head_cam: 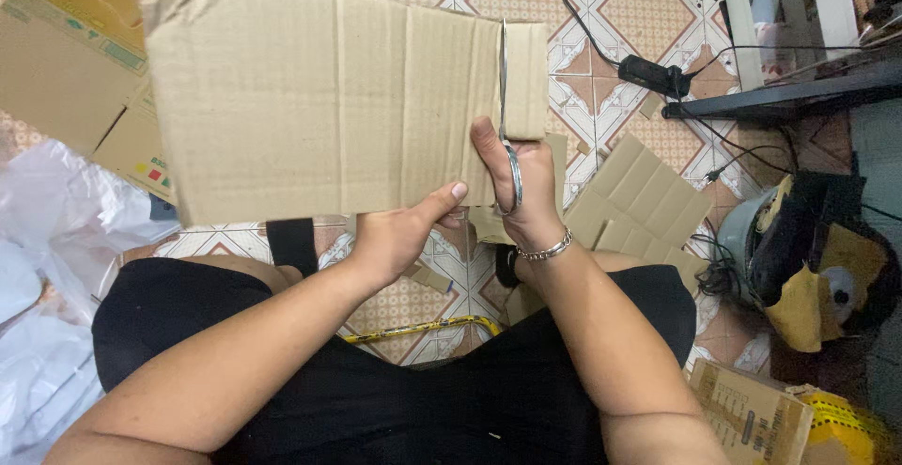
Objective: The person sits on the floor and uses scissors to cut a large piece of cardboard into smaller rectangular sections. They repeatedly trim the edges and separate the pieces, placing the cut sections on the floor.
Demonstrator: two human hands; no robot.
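A large sheet of brown corrugated cardboard (310, 99) is held up in front of me. My left hand (399, 235) pinches its lower edge, thumb on the front face. My right hand (517, 183), with a silver bracelet on the wrist, grips metal scissors (505, 99). The scissor blades point up and run through the sheet near its right side, leaving a narrow strip (528, 75) to the right of the cut.
Cut cardboard pieces (639, 197) lie on the patterned tile floor (639, 5) at right. A flattened box (66, 61) and white plastic bags (47, 230) are at left. Black cables and a power adapter (653, 75) sit at upper right, a printed carton (752, 418) at lower right.
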